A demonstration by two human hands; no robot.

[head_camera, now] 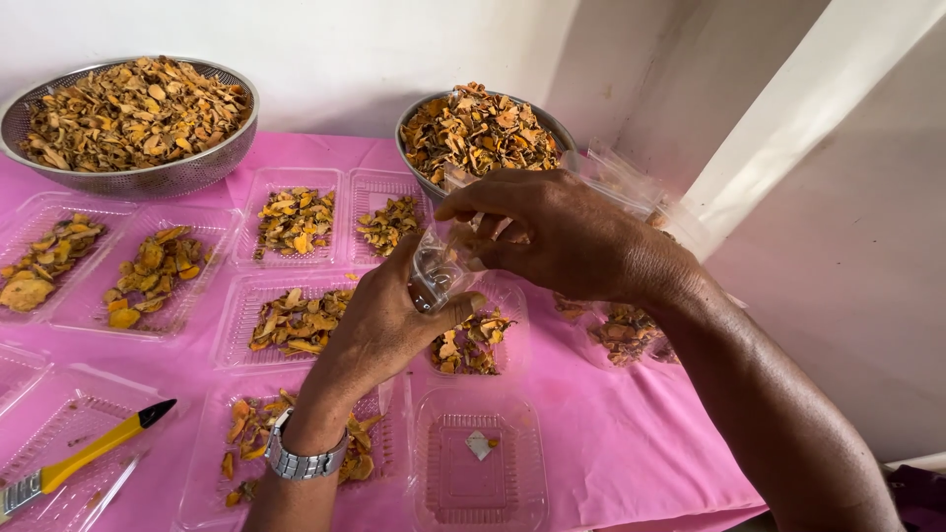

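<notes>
Your left hand [379, 325] pinches the lower edge of a small clear plastic bag [440, 264]; right hand [557, 232] fingers grip its top from above, over the counter's pink cloth [611, 433]. Bag stands upright between both hands.

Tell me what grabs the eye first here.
The pink cloth covering the table, dotted with clear trays of orange-brown dried slices. At centre, the left hand and right hand together hold a small clear bag above the trays. Two metal bowls heaped with the same slices sit at the back, a big one far left and another behind the hands.
</notes>
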